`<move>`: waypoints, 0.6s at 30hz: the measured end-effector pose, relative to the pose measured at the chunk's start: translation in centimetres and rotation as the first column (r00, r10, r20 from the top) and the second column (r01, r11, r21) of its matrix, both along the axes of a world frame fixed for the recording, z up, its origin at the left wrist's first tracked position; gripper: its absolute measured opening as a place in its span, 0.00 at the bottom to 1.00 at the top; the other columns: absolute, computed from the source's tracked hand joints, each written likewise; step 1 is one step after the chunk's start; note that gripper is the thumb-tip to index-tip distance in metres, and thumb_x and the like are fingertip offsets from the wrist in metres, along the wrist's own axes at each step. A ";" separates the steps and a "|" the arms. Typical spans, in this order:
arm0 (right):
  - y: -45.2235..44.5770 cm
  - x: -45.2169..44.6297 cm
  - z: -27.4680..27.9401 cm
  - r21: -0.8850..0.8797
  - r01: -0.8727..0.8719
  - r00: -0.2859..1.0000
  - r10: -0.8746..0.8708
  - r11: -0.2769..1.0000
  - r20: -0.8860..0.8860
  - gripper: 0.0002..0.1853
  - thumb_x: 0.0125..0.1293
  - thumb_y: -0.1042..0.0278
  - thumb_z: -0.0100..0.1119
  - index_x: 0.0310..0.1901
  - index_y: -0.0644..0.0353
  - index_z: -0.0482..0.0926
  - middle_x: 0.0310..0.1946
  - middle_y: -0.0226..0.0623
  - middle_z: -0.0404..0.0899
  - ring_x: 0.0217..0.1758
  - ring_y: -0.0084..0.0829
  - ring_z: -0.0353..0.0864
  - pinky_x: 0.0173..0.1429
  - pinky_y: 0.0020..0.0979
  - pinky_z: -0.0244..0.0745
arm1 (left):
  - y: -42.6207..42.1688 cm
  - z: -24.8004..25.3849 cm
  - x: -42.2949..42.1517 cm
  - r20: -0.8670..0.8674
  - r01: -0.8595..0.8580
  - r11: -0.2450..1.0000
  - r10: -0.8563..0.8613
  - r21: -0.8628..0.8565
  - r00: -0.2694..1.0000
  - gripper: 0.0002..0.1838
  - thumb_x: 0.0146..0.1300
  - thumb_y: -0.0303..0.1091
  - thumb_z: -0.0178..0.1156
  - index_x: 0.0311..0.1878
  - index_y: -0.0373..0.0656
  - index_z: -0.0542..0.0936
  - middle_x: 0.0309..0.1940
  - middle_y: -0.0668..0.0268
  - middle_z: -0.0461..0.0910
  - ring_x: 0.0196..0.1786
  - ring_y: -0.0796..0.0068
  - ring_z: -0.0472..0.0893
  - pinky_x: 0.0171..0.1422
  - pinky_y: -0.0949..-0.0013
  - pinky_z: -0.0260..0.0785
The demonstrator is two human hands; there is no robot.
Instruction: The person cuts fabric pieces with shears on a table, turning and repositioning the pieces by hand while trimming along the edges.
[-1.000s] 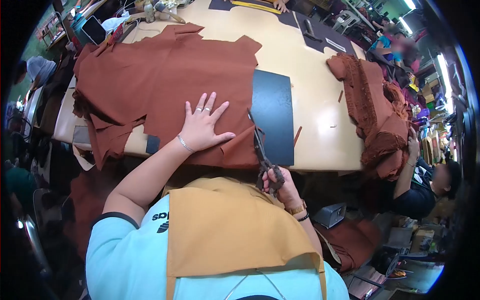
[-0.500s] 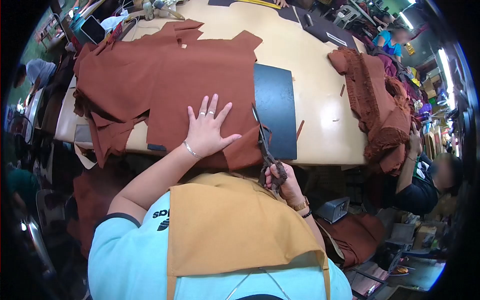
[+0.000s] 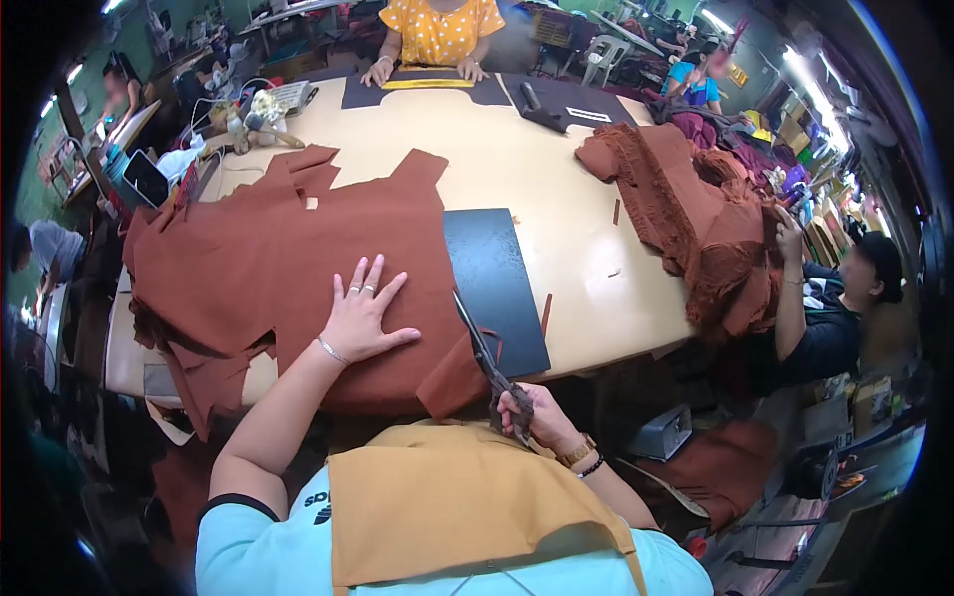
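My left hand lies flat with spread fingers on a large reddish-brown sheet of material, which may be leather or cloth. In my right hand is a pair of scissors with dark wrapped handles, its long blades pointing away from me along the sheet's right edge. A flap of the sheet is folded back beside the blades. Partly under that edge sits a dark flat board. How far the blades are apart I cannot make out.
The pale table carries a heap of reddish-brown material at right, where a co-worker reaches in. Across the table, a person in yellow has both hands near a yellow ruler. A brush lies at far left.
My view has tilted up, so the person across the table shows more fully. Relative to the sheet, my left hand and the scissors look nearly unmoved.
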State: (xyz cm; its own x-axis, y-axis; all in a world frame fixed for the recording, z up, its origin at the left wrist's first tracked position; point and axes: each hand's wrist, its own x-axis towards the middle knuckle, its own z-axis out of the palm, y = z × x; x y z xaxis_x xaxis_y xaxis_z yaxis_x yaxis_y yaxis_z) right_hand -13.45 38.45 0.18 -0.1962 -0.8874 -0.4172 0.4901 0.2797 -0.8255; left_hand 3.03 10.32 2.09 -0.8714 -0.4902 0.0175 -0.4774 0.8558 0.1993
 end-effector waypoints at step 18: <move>0.2 0.1 -0.1 -0.010 0.022 1.000 -0.022 1.000 0.006 0.12 0.68 0.60 0.60 0.34 0.60 0.76 0.24 0.28 0.76 0.25 0.18 0.77 0.32 0.22 0.75 | 3.2 -1.1 1.1 0.010 -0.075 0.995 0.076 -0.062 0.997 0.53 0.50 0.77 0.55 0.75 0.57 0.57 0.77 0.52 0.44 0.79 0.48 0.41 0.70 0.25 0.37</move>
State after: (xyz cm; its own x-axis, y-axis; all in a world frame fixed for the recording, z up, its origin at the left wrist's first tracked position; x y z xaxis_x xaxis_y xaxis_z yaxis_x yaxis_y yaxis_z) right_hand -13.34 38.62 0.08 -0.2131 -0.8871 -0.4095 0.5010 0.2606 -0.8253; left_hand 4.09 13.57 0.95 -0.8325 -0.5526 0.0388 -0.5430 0.8279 0.1407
